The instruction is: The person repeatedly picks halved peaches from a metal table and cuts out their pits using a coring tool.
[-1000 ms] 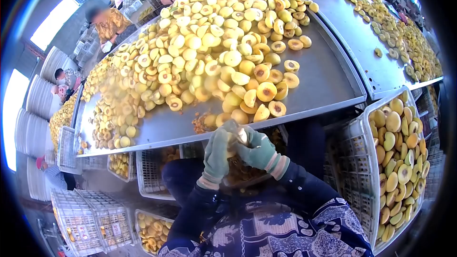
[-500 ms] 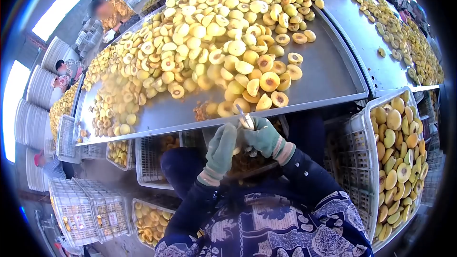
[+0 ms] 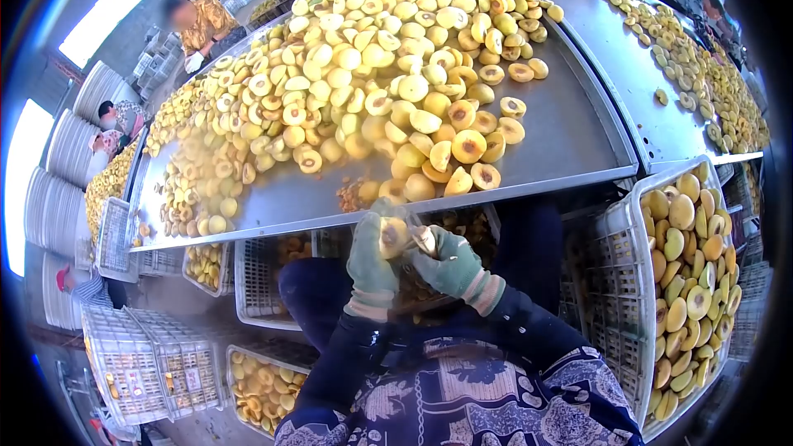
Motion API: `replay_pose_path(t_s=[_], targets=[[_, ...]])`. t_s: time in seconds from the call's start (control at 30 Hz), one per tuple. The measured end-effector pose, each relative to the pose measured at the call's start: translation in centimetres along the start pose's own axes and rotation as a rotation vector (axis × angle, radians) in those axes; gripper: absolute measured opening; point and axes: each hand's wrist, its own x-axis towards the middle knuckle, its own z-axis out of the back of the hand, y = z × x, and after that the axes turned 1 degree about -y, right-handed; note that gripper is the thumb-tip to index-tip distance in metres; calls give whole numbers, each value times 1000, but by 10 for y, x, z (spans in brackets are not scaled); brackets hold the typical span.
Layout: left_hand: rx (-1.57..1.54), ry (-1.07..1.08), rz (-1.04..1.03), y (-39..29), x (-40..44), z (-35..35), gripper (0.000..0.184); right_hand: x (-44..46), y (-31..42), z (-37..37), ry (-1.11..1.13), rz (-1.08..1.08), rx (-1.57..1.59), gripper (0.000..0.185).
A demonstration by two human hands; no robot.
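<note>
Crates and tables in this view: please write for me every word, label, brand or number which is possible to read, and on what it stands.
No text is readable.
Stacked crates at lower left: small labels with reddish marks, too blurred to read.
Metal table: no lettering visible.

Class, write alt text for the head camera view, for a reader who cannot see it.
A person's gloved left hand holds a yellow fruit half while the gloved right hand grips a small pale-handled tool beside it. Just beyond, a metal table bears a large heap of fruit halves; a filled plastic crate stands at right.
</note>
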Motion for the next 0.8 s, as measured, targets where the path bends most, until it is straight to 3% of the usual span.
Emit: replay_pose_path(t_s=[0.13,0.2,0.3,0.4,0.57,0.7,0.77,0.8], targets=[[-119,100,136,-19,-11,-7,47,-8,15,8,120,-101,-199,34],[12,104,25,-16,-15,-12,48,-5,21,9,177,-193,-265,48],[100,93,-91,-12,-19,-15,48,-6,18,4,174,-185,-244,51],[94,50,-108,-8,-21,-15,46,-5,13,3,312,-319,-180,51],[227,102,-141,-4,-17,-1,45,-5,13,7,346,-222,-154,43],[219,142,119,-18,-15,-4,42,-1,13,19,490,-275,-289,39],[196,126,283,-24,-14,-7,40,-3,16,23,514,-348,-198,39],[195,215,358,-24,-8,0,43,-5,16,23,525,-385,-151,38]])
